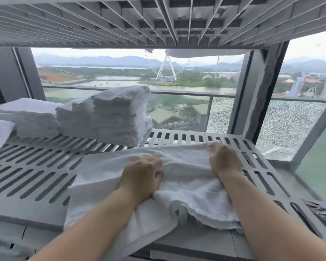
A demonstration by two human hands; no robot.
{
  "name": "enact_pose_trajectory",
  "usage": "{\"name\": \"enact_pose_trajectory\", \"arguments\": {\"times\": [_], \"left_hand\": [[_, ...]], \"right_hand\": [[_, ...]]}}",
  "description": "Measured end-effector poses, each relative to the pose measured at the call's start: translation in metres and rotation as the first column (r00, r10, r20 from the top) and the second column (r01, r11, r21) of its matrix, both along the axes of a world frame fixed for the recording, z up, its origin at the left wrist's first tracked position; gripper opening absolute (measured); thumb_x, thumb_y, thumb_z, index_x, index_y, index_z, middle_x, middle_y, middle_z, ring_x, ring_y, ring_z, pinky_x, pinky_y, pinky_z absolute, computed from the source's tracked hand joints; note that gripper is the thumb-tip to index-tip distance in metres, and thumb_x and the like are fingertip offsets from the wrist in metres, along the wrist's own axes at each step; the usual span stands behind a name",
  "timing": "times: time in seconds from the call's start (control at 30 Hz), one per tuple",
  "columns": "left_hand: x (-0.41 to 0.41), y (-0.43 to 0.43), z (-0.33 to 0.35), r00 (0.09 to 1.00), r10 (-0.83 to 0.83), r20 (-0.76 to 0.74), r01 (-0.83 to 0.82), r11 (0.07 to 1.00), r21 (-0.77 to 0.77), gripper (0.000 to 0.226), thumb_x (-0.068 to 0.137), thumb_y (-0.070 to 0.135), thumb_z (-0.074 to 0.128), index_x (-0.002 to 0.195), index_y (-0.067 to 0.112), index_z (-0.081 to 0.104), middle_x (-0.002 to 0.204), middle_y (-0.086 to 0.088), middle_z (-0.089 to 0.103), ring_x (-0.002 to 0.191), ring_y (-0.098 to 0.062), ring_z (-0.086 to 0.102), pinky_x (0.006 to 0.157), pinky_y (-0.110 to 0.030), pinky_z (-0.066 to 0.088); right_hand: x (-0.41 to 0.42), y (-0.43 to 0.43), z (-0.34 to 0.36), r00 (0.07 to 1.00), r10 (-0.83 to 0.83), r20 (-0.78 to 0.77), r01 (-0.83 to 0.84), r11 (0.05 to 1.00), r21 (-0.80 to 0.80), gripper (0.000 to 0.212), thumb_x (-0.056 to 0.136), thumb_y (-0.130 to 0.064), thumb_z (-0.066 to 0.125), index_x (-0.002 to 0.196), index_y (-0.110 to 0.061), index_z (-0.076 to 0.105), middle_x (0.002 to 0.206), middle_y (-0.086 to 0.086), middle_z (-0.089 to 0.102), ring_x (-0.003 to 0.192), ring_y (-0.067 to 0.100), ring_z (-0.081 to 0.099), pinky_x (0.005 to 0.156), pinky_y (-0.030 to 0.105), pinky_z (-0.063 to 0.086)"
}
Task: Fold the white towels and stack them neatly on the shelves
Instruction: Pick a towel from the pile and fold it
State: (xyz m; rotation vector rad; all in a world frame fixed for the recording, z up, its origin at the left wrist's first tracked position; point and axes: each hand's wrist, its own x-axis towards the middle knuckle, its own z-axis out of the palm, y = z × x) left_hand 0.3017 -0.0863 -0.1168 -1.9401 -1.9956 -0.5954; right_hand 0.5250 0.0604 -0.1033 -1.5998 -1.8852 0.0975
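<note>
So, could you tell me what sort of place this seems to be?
Probably a linen storage spot high in a hotel or apartment block: a slotted grey shelf holds stacks of folded towels, and the window overlooks a river and a Ferris wheel.

White towel (177, 166); white stacks (119, 117); grey slotted shelf (36, 172).

White towel (177, 166) of soft looped terry cloth, matt and nubbly, rumpled under both bare hands. Folded towel stacks (119, 117) of same fluffy matt terry, edges slightly ragged. Shelf (36, 174) of grey slotted moulded plastic by the look, matt and smooth, upper shelf underside (158, 21) same grey ribbed material; balcony glass panel (290, 125) glossy but crazed with fine cracks, metal-looking rail (186, 92) smooth and dull grey.
</note>
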Motion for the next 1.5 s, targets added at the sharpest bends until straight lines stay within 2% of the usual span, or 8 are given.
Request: {"name": "enact_pose_trajectory", "arguments": {"times": [0.27, 0.4, 0.5, 0.6, 0.7, 0.9, 1.1, 1.5], "left_hand": [[-0.008, -0.009, 0.004, 0.952, -0.295, 0.086, 0.293, 0.955, 0.033, 0.006, 0.086, 0.023, 0.063, 0.091, 0.019, 0.065, 0.113, 0.003, 0.069, 0.106, -0.027, 0.065, 0.075, -0.040, 0.055], [-0.025, -0.011, 0.006, 0.902, -0.423, 0.089, 0.424, 0.906, 0.000, 0.004, 0.089, 0.012, 0.068, 0.093, 0.015, 0.068, 0.127, -0.001, 0.068, 0.121, -0.024, 0.061, 0.089, -0.040, 0.054], [-0.032, -0.007, 0.013, 0.881, -0.466, 0.083, 0.470, 0.882, -0.041, 0.014, 0.087, 0.002, 0.070, 0.100, 0.006, 0.072, 0.118, -0.007, 0.071, 0.111, -0.027, 0.066, 0.090, -0.040, 0.054], [-0.019, 0.000, 0.024, 0.922, -0.367, 0.123, 0.381, 0.917, -0.118, 0.022, 0.081, 0.001, 0.062, 0.100, 0.010, 0.068, 0.101, -0.004, 0.069, 0.092, -0.027, 0.064, 0.080, -0.034, 0.052], [0.002, 0.005, 0.028, 0.986, -0.156, 0.062, 0.167, 0.947, -0.273, 0.021, 0.081, 0.011, 0.050, 0.096, 0.025, 0.055, 0.109, -0.002, 0.066, 0.101, -0.025, 0.060, 0.076, -0.031, 0.046], [0.020, -0.014, 0.009, 0.994, 0.063, 0.094, -0.040, 0.971, -0.235, 0.036, 0.092, 0.024, 0.043, 0.128, 0.023, 0.050, 0.135, -0.004, 0.058, 0.123, -0.027, 0.053, 0.102, -0.041, 0.038], [0.020, -0.033, -0.003, 0.927, 0.375, -0.014, -0.357, 0.870, -0.340, 0.074, 0.094, 0.056, 0.026, 0.156, 0.017, 0.017, 0.164, -0.012, 0.019, 0.152, -0.034, 0.008, 0.119, -0.061, -0.004], [-0.006, -0.064, -0.001, 0.984, 0.180, 0.014, -0.155, 0.882, -0.445, 0.076, 0.091, 0.073, 0.018, 0.156, 0.040, -0.001, 0.167, -0.001, -0.009, 0.152, -0.022, -0.014, 0.118, -0.055, -0.016]], "right_hand": [[0.012, -0.017, 0.002, 0.994, -0.049, 0.095, 0.055, 0.996, -0.066, 0.035, 0.092, 0.003, 0.039, 0.110, -0.005, 0.068, 0.108, 0.017, 0.068, 0.104, 0.032, 0.060, 0.087, 0.038, 0.052], [0.021, -0.026, 0.007, 0.985, -0.095, 0.145, 0.110, 0.989, -0.098, 0.029, 0.087, 0.007, 0.038, 0.095, -0.004, 0.063, 0.096, 0.016, 0.066, 0.092, 0.031, 0.058, 0.068, 0.034, 0.042], [0.027, -0.041, 0.014, 0.960, -0.191, 0.207, 0.221, 0.966, -0.134, 0.024, 0.091, -0.004, 0.044, 0.104, -0.003, 0.063, 0.108, 0.017, 0.062, 0.105, 0.035, 0.058, 0.082, 0.042, 0.052], [0.018, -0.053, 0.021, 0.946, -0.177, 0.273, 0.225, 0.962, -0.155, 0.035, 0.085, -0.012, 0.049, 0.118, -0.005, 0.056, 0.122, 0.017, 0.054, 0.116, 0.037, 0.050, 0.101, 0.049, 0.046], [-0.005, -0.059, 0.027, 0.969, 0.053, 0.239, -0.016, 0.988, -0.155, 0.039, 0.085, -0.017, 0.054, 0.123, -0.011, 0.059, 0.123, 0.014, 0.059, 0.116, 0.033, 0.053, 0.101, 0.044, 0.046], [-0.030, -0.066, 0.015, 0.933, 0.318, 0.167, -0.267, 0.925, -0.272, 0.035, 0.097, -0.034, 0.054, 0.127, -0.018, 0.064, 0.134, 0.013, 0.061, 0.121, 0.030, 0.055, 0.104, 0.038, 0.044], [-0.027, -0.058, 0.000, 0.929, 0.337, 0.154, -0.287, 0.917, -0.278, 0.040, 0.100, -0.040, 0.045, 0.135, -0.023, 0.055, 0.142, 0.010, 0.051, 0.130, 0.031, 0.047, 0.111, 0.046, 0.037], [0.019, -0.104, -0.009, 0.867, 0.336, 0.367, -0.228, 0.924, -0.307, 0.058, 0.103, -0.057, 0.017, 0.157, -0.036, 0.022, 0.167, -0.004, 0.017, 0.154, 0.021, 0.012, 0.123, 0.056, 0.003]]}}
